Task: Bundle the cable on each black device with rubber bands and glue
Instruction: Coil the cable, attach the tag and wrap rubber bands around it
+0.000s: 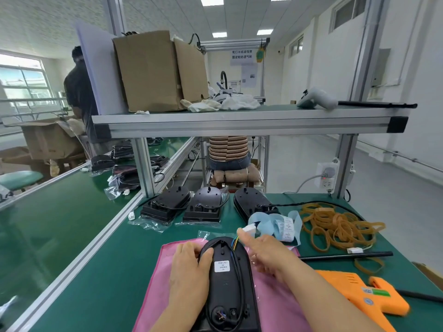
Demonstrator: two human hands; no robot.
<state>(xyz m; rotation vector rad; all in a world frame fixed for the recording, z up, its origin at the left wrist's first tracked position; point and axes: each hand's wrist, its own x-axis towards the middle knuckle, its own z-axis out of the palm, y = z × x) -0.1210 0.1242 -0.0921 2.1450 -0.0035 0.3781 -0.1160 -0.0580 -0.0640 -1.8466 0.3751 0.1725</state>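
A long black device point(227, 283) lies on a pink cloth point(275, 307) at the near edge, its black cable looped around its back. My left hand point(189, 269) rests on the device's left side, with the thumb pressing the cable loop down. My right hand point(261, 252) pinches the cable's end, where coloured wires lead to a white connector point(249, 228), just past the device's far right corner. A pile of tan rubber bands point(335, 226) lies to the right. An orange glue gun point(362, 295) lies at the near right.
Three more black devices point(165, 203) point(206, 203) point(251, 203) stand in a row farther back. Blue backing strips with white labels point(282, 224) lie beside them. A black rod point(347, 256) lies right of the cloth. An aluminium-framed shelf point(239, 123) overhangs the bench; a conveyor point(60, 219) runs left.
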